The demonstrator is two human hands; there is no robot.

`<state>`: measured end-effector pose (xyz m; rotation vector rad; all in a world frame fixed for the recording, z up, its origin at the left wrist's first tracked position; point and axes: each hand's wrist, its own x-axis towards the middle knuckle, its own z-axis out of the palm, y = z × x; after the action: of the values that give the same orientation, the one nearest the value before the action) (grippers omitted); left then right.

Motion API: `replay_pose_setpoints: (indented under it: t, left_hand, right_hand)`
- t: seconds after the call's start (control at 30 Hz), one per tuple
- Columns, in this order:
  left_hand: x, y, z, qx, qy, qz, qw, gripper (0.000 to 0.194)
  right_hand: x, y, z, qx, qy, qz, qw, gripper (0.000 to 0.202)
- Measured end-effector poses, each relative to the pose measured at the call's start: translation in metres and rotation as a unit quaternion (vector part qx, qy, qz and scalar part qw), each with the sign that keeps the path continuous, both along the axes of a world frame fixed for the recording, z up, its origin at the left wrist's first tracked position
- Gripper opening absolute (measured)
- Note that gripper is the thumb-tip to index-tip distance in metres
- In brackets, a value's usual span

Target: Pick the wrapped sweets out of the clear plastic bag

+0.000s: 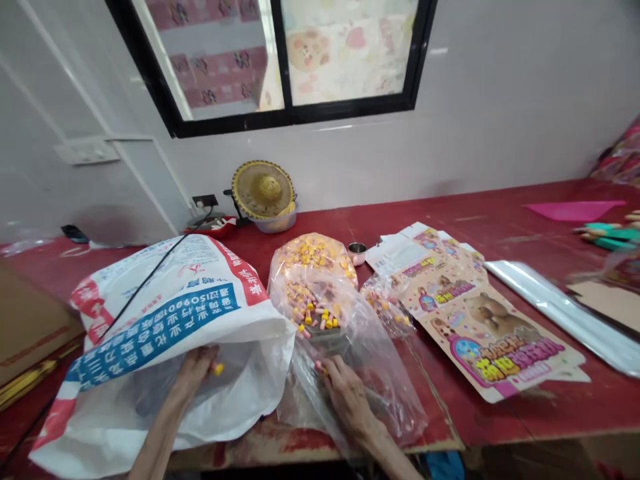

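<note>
My left hand (197, 370) is inside the mouth of a large white woven sack (167, 310) with blue and red print. Its fingers are closed, with a small pink-and-yellow plastic piece (219, 368) at their tips. My right hand (347, 393) lies over the open end of a clear plastic bag (390, 393), fingers bent together around a small pink piece (320, 367) whose far end is hidden. Many loose pink-and-yellow pieces (320, 317) lie in the clear bag, and a fuller bag of them (315, 250) sits behind it.
Right of the bags are a small metal cup (357, 252), a small bag of pieces (390, 303) and printed cards (493, 333). Clear plastic sleeves (560, 313) lie farther right. A fan (264, 189) stands by the wall; a cardboard box (33, 327) is at left. Another person's hand (633, 217) shows at the right edge.
</note>
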<state>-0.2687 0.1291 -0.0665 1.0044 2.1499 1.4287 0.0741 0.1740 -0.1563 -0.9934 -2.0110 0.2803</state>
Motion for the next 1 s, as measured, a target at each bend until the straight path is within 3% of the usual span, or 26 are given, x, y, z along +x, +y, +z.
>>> replay_pose_setpoints:
  t: [0.07, 0.17, 0.3, 0.37, 0.4, 0.53, 0.7, 0.83, 1.0]
  left_hand:
    - [0.014, -0.014, 0.011, -0.002, -0.067, 0.015, 0.998, 0.050]
    - [0.046, -0.030, 0.031, 0.048, -0.139, 0.025, 0.989, 0.068]
    - [0.092, -0.037, 0.040, 0.078, -0.175, -0.018, 0.981, 0.077]
    - [0.112, -0.036, 0.031, 0.054, -0.168, -0.063, 0.982, 0.076]
    - [0.120, -0.035, 0.024, 0.036, -0.164, -0.092, 0.982, 0.074]
    - [0.146, -0.030, -0.012, -0.011, -0.124, -0.173, 0.977, 0.065]
    - [0.162, -0.028, -0.050, -0.026, 0.017, -0.165, 0.986, 0.050]
    - [0.170, -0.024, -0.060, -0.049, 0.086, -0.193, 0.976, 0.044]
    - [0.172, -0.013, -0.053, -0.053, 0.129, -0.266, 0.954, 0.040]
  right_hand:
    - [0.000, 0.001, 0.004, -0.056, 0.029, 0.012, 0.998, 0.029]
    - [-0.002, -0.002, 0.028, -0.148, 0.155, 0.049, 0.976, 0.028]
    - [-0.014, -0.015, 0.069, -0.299, 0.300, 0.103, 0.900, 0.032]
    - [-0.023, -0.022, 0.079, -0.346, 0.330, 0.141, 0.867, 0.035]
    - [-0.026, -0.023, 0.081, -0.349, 0.326, 0.159, 0.864, 0.034]
    - [-0.030, -0.019, 0.064, -0.278, 0.212, 0.165, 0.922, 0.023]
    - [-0.007, -0.007, 0.031, -0.239, 0.135, 0.087, 0.958, 0.023]
    - [0.008, 0.000, 0.026, -0.252, 0.094, 0.032, 0.963, 0.023]
    - [0.018, 0.008, 0.050, -0.302, 0.198, 0.077, 0.929, 0.027]
